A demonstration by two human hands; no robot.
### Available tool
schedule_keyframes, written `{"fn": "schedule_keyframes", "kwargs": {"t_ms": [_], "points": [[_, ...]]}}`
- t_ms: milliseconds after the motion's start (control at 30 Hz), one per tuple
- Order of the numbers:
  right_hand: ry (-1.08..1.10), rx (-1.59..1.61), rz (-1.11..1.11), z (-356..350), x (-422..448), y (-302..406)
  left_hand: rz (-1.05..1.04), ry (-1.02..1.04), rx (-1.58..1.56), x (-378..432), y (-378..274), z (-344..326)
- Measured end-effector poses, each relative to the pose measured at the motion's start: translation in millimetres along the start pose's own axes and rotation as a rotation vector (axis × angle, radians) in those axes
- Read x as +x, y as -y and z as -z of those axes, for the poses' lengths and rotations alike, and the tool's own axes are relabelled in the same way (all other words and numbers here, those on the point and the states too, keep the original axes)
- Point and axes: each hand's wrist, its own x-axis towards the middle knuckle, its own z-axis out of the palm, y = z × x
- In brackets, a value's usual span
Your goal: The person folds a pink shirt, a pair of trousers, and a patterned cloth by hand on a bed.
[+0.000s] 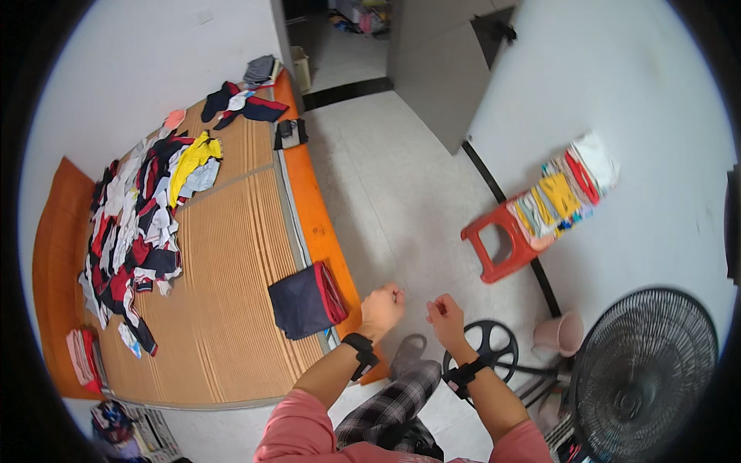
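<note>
Both my hands hang over the floor beside the bed, fingers curled and apart from each other. My left hand is just right of a folded dark and red garment that lies near the edge of the bed mat. My right hand is above the round base of the standing fan; nothing shows in it. A long heap of mixed clothes covers the bed's far side, with a yellow garment on it. Dark and red clothes lie near the bed's top end.
A red plastic stool bears a stack of folded clothes by the right wall. A black standing fan and a pink bin are at the lower right. An open door stands at the top. Folded clothes sit by the headboard.
</note>
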Motion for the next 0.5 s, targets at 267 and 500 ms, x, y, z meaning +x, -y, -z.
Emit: {"fn": "schedule_keyframes", "kwargs": {"t_ms": [267,500], "points": [[0.242,-0.204,0.228,-7.9,228.6,61.9,-0.104,-0.363,-0.082,179.9,9.5,3.9],[0.34,-0.108,0.113,-36.5,395.5,102.1,-0.028,-0.435,-0.088,288.5,8.6,61.3]]}}
